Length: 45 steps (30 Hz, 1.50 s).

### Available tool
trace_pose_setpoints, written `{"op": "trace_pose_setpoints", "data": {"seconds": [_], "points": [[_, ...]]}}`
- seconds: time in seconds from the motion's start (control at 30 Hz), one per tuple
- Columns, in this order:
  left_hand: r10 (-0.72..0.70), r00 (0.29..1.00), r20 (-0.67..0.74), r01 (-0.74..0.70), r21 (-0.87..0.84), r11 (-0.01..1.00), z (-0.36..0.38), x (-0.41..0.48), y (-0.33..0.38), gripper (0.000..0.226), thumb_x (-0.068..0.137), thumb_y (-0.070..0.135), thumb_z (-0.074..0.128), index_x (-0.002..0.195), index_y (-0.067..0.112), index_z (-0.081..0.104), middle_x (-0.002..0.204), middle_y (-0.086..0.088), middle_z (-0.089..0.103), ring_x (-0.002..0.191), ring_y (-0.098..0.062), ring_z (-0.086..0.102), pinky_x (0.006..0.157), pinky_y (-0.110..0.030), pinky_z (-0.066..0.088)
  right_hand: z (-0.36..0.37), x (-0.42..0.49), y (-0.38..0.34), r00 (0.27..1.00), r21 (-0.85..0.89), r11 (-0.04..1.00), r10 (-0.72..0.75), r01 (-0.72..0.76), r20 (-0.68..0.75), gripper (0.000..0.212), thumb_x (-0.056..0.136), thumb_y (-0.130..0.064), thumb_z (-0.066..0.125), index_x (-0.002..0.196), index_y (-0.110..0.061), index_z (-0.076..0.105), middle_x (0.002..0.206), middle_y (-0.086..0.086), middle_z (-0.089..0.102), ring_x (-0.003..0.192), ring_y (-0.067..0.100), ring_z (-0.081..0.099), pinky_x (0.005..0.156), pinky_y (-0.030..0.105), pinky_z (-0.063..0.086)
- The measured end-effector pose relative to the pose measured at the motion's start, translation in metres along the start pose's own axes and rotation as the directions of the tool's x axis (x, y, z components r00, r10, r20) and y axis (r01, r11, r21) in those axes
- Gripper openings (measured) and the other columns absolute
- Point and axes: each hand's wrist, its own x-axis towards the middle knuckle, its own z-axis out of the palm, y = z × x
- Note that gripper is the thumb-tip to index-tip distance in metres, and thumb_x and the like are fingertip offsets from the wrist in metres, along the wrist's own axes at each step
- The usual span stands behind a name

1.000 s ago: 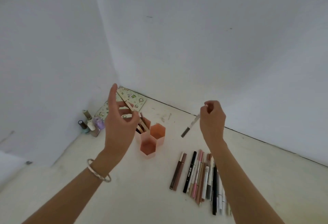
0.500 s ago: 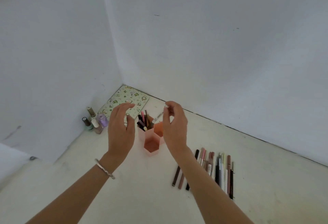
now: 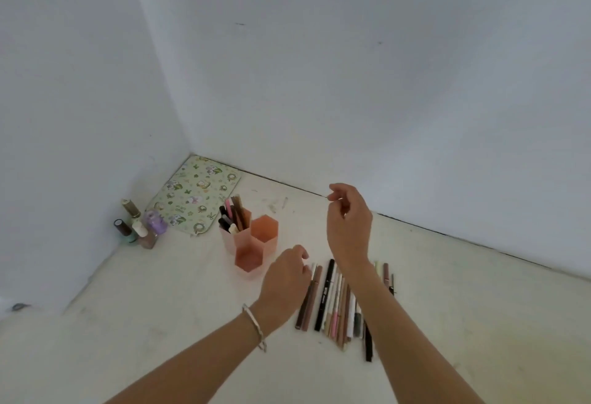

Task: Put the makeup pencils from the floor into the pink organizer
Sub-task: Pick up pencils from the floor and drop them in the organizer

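The pink organizer [image 3: 249, 256], three hexagonal cups, stands on the white floor. Its rear left cup holds several makeup pencils [image 3: 232, 217]; the other two cups look empty. To its right, a row of several makeup pencils [image 3: 332, 301] lies side by side on the floor. My left hand [image 3: 284, 279] hangs low over the row's left end, fingers curled down beside a brown pencil [image 3: 309, 298]; I see nothing gripped. My right hand [image 3: 349, 223] is raised above the row's far end, fingers loosely curled, holding nothing.
Several nail polish bottles [image 3: 138, 227] stand by the left wall. A green patterned flat pouch [image 3: 195, 195] lies in the corner behind the organizer. White walls close the space at the left and back.
My right hand carried a pencil to the organizer, let it go and has drawn back to the right, empty. My left hand dropped from beside the organizer to the row of pencils.
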Motion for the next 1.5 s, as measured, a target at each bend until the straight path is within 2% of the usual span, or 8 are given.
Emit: {"op": "trace_pose_setpoints", "data": {"seconds": [0.2,0.4,0.6,0.83,0.93,1.07,1.4,1.5], "points": [[-0.127,0.981,0.147,0.083,0.272,0.959,0.046,0.011,0.003,0.022,0.099,0.015,0.045,0.12,0.013,0.046,0.116,-0.006,0.059,0.106,-0.024,0.06,0.088,-0.034,0.049,-0.049,-0.012,0.037,0.989,-0.077,0.986,0.15,-0.151,-0.013,0.03,0.093,-0.001,0.047,0.093,-0.024,0.066,0.085,-0.01,0.067,0.059,-0.001,0.053,0.061,0.012,0.042],[-0.2,0.964,0.174,0.183,0.11,0.977,0.057,0.015,0.003,0.022,0.095,0.014,0.052,0.116,0.011,0.048,0.105,-0.008,0.064,0.096,-0.026,0.062,0.083,-0.037,0.051,-0.049,-0.033,0.063,0.966,-0.222,0.949,0.245,-0.223,0.079,0.024,0.096,-0.007,0.047,0.102,-0.02,0.066,0.09,-0.007,0.067,0.059,0.0,0.056,0.061,0.013,0.045],[-0.069,0.986,-0.149,0.036,-0.215,0.976,0.02,0.019,0.011,0.042,0.09,0.01,0.066,0.127,0.022,0.049,0.084,0.011,0.058,0.075,-0.001,0.057,0.063,-0.012,0.044,-0.019,-0.05,0.081,0.854,-0.625,0.772,0.4,-0.118,0.333,0.024,0.095,-0.007,0.045,0.117,-0.008,0.056,0.1,0.009,0.066,0.083,0.022,0.064,0.067,0.029,0.05],[0.041,0.956,-0.29,-0.135,-0.311,0.941,-0.017,0.012,0.023,0.043,0.091,0.009,0.065,0.13,0.023,0.052,0.09,0.008,0.059,0.085,-0.006,0.061,0.088,-0.023,0.053,0.014,-0.074,0.088,0.815,-0.766,0.628,0.368,0.137,0.448,0.011,0.094,-0.002,0.045,0.101,-0.011,0.048,0.091,0.007,0.063,0.079,0.021,0.059,0.066,0.031,0.05],[0.116,0.889,-0.443,-0.263,-0.287,0.921,-0.038,0.008,0.023,0.048,0.093,0.007,0.063,0.137,0.023,0.05,0.09,0.007,0.058,0.081,-0.008,0.062,0.082,0.0,0.043,0.017,-0.07,0.081,0.833,-0.644,0.763,0.392,-0.057,0.39,0.008,0.091,-0.005,0.045,0.095,-0.011,0.048,0.084,0.005,0.062,0.067,0.019,0.054,0.053,0.029,0.043],[0.073,0.706,-0.705,-0.362,-0.27,0.892,-0.09,0.022,0.003,0.046,0.095,0.011,0.059,0.134,0.033,0.048,0.112,-0.001,0.06,0.094,-0.005,0.061,0.078,-0.008,0.05,0.006,-0.039,0.049,0.916,-0.198,0.919,0.372,-0.341,0.153,0.011,0.089,-0.011,0.056,0.097,-0.018,0.053,0.072,-0.001,0.063,0.051,0.005,0.054,0.044,0.017,0.045],[0.157,0.772,-0.616,-0.204,-0.006,0.979,-0.093,0.021,-0.066,0.028,0.091,0.01,0.066,0.119,0.01,0.064,0.113,-0.009,0.063,0.106,-0.024,0.059,0.094,-0.047,0.05,0.024,-0.015,-0.036,0.991,0.312,0.95,0.048,-0.007,-0.123,0.026,0.092,-0.007,0.057,0.099,-0.031,0.052,0.078,-0.017,0.064,0.066,0.001,0.06,0.06,0.011,0.046],[0.202,0.712,-0.672,-0.198,0.084,0.977,-0.097,0.015,-0.073,0.029,0.094,0.016,0.057,0.119,0.007,0.068,0.119,-0.011,0.062,0.117,-0.028,0.053,0.106,-0.033,0.037,0.042,-0.022,-0.042,0.996,0.259,0.963,-0.06,0.077,-0.072,0.025,0.093,-0.01,0.057,0.104,-0.031,0.051,0.088,-0.013,0.064,0.079,0.006,0.061,0.07,0.014,0.048]]}}
